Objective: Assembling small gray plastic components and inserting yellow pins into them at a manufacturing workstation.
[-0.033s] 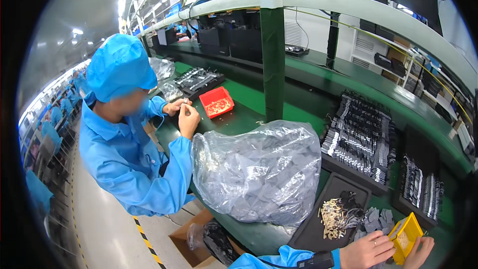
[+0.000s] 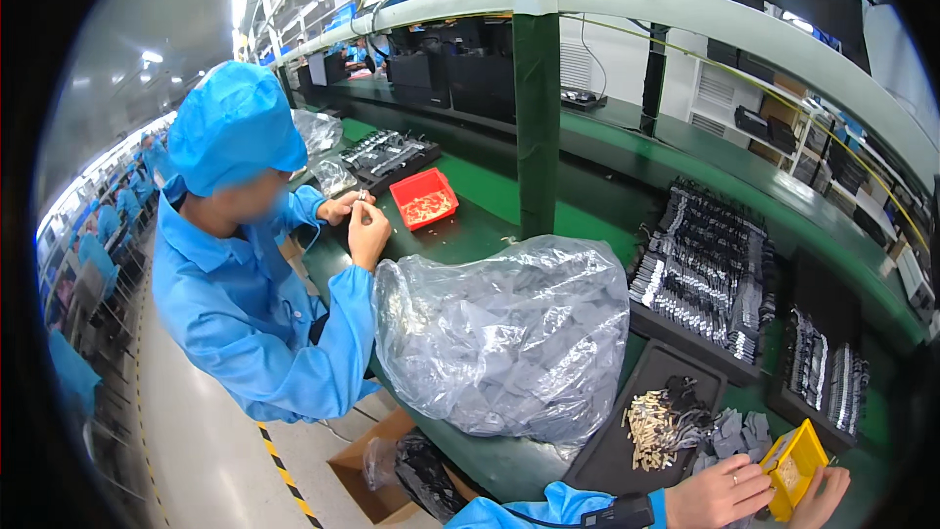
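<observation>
- The yellow bin (image 2: 805,443) is in the lower right of the frame; it is a small open box of bright, plain yellow.
- This bin looks tilted, and its inside shows toward the camera.
- Small pale pieces (image 2: 789,473) lie in its lower part; they are too small to tell their exact shape.
- The left hand (image 2: 723,496) is at the left side of the bin, its fingers close together and pointing to the bin; I cannot tell if they are clamped on something.
- The right hand (image 2: 821,498) is at the lower right side of the bin, with its fingers bent; its grip I also cannot tell.
- Soft-looking grey pieces (image 2: 732,433) are heaped just beside the bin, on its left.
- Further left, a dark tray (image 2: 599,460) carries brass-coloured parts (image 2: 648,431) and black parts (image 2: 693,421).
- In the middle of the frame, a clear bag (image 2: 509,333) full of grey pieces rests on the green table (image 2: 509,468).
</observation>
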`<state>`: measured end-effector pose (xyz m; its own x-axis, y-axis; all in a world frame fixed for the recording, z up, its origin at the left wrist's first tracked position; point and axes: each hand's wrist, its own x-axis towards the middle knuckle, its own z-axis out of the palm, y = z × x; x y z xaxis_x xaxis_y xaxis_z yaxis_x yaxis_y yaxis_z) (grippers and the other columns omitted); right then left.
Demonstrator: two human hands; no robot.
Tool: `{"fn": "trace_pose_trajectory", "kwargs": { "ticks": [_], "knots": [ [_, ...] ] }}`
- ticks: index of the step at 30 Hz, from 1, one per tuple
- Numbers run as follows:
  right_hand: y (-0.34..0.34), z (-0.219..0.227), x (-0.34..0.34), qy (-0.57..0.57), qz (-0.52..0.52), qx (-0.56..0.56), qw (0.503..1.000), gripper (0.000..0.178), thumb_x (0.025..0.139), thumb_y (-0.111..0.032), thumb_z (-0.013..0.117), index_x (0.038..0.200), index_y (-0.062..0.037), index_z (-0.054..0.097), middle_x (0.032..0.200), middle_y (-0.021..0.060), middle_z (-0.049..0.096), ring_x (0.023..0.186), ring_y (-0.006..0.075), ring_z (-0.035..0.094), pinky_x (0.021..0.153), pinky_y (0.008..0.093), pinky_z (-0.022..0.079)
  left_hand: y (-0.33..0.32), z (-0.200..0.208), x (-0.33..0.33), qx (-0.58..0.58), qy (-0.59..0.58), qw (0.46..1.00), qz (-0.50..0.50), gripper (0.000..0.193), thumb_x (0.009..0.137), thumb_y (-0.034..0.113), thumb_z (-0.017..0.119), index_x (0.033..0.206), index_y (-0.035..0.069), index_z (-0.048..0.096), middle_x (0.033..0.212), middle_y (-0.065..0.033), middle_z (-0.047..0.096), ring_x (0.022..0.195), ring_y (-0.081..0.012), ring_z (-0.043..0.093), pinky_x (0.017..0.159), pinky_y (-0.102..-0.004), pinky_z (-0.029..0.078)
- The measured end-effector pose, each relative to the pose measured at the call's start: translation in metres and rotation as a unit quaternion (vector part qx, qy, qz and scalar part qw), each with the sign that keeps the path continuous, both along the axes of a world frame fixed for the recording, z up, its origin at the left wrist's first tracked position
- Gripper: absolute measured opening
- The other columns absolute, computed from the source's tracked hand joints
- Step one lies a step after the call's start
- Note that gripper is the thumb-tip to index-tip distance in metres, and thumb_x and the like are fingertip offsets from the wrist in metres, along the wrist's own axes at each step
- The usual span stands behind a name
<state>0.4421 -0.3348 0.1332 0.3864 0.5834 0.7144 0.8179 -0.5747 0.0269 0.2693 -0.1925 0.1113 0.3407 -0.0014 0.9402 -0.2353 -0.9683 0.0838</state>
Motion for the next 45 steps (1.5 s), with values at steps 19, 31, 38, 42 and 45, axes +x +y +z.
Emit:
{"fn": "trace_pose_trajectory", "kwargs": {
  "ticks": [19,31,38,42,45],
  "knots": [
    [0.021,0.009,-0.02,-0.012,0.043,0.019,0.999,0.012,0.083,-0.014,0.062,0.081,-0.0018,0.062,0.081,0.0128,0.058,0.077,0.0296,0.055,0.073,0.0363,0.045,-0.001,0.009,-0.002,0.005,-0.063,0.998,0.008,0.017,0.071,0.018,0.053,0.083,0.007,0.056,0.077,-0.0043,0.051,0.073,-0.0192,0.052,0.064,-0.0316,0.04],
    [0.024,0.01,-0.024,0.001,0.062,0.031,0.998,0.016,0.085,-0.018,0.06,0.079,-0.0022,0.06,0.079,0.0126,0.057,0.076,0.0293,0.054,0.071,0.0363,0.045,-0.001,0.009,-0.007,0.005,-0.053,0.999,0.004,0.016,0.07,0.019,0.053,0.08,0.007,0.056,0.077,-0.0043,0.052,0.073,-0.0193,0.053,0.065,-0.0319,0.041],
    [0.022,0.01,-0.028,-0.016,0.061,0.042,0.997,0.018,0.085,-0.017,0.06,0.078,-0.0005,0.059,0.075,0.0135,0.056,0.073,0.0294,0.054,0.069,0.0361,0.045,-0.001,0.011,-0.01,0.008,-0.05,0.999,0.003,0.017,0.07,0.02,0.052,0.079,0.007,0.056,0.077,-0.0046,0.053,0.074,-0.0194,0.053,0.065,-0.0317,0.041],
    [0.013,0.003,-0.017,-0.014,0.037,0.041,0.998,0.019,0.085,-0.018,0.059,0.078,-0.0003,0.059,0.073,0.014,0.055,0.07,0.0302,0.054,0.066,0.0356,0.045,0.0,0.008,-0.009,0.01,-0.046,0.999,-0.005,0.017,0.07,0.02,0.052,0.081,0.007,0.056,0.078,-0.005,0.053,0.075,-0.0194,0.053,0.065,-0.0313,0.041],
    [0.013,0.004,-0.018,0.018,0.023,0.067,0.997,0.018,0.088,-0.017,0.056,0.081,-0.0003,0.057,0.075,0.0158,0.056,0.068,0.031,0.055,0.064,0.0359,0.045,-0.002,0.008,-0.008,0.012,-0.038,0.999,-0.005,0.018,0.071,0.02,0.051,0.082,0.006,0.056,0.079,-0.0053,0.053,0.075,-0.0195,0.053,0.065,-0.0309,0.041]
  ]
}}
